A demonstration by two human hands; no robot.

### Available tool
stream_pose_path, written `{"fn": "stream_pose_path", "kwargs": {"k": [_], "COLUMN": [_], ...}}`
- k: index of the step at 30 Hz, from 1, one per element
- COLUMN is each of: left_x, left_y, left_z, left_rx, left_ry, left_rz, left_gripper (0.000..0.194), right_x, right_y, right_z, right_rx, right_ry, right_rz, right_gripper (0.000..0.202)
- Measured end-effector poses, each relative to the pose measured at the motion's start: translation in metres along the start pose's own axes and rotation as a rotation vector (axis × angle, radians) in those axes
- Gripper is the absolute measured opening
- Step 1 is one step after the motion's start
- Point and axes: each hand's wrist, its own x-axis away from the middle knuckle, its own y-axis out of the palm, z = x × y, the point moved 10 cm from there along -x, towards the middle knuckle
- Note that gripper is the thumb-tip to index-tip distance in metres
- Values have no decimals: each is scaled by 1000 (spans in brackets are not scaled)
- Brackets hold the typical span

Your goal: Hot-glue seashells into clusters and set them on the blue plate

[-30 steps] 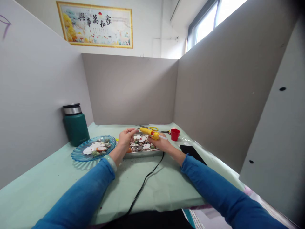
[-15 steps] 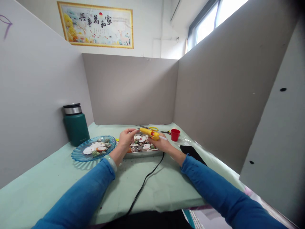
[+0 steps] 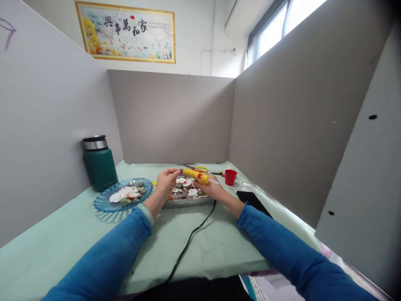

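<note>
My right hand [image 3: 210, 189] is wrapped round a yellow hot glue gun [image 3: 196, 176], which has a whitish glue stick [image 3: 214, 181] poking out of its back end. The gun's nozzle points left, toward the fingertips of my left hand [image 3: 165, 182]. Those fingers are pinched together at the nozzle tip; whatever they hold is too small to make out. Below both hands lies a metal tray [image 3: 188, 202] of white shells and small pebble-like pieces, partly covered by the hands. A black cord [image 3: 191, 239] runs from beneath the gun toward the table's front edge.
Left of the tray, a blue scalloped plate [image 3: 102, 203] holds shells, with a green bottle [image 3: 100, 169] behind it. Yellow-handled scissors [image 3: 201, 169] lie behind the tray. To the right are a red cup [image 3: 230, 177] and a black flat object [image 3: 253, 202]. Grey partitions [image 3: 175, 117] enclose the table.
The glue gun has shifted very slightly left, its nozzle closer to the left fingertips. Otherwise both hands keep nearly the same place.
</note>
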Motion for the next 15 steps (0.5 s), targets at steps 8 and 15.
{"fn": "stream_pose_path", "kwargs": {"k": [8,15], "left_x": [0,15], "left_y": [0,29], "left_z": [0,-5], "left_rx": [23,141], "left_ry": [-11,-98], "left_rz": [0,-182], "left_gripper": [41,41], "right_x": [0,-2], "right_y": [-2,-1], "right_z": [1,-3], "right_rx": [-37,-334], "right_ry": [26,64], "right_rz": [10,47], "right_gripper": [11,15]}}
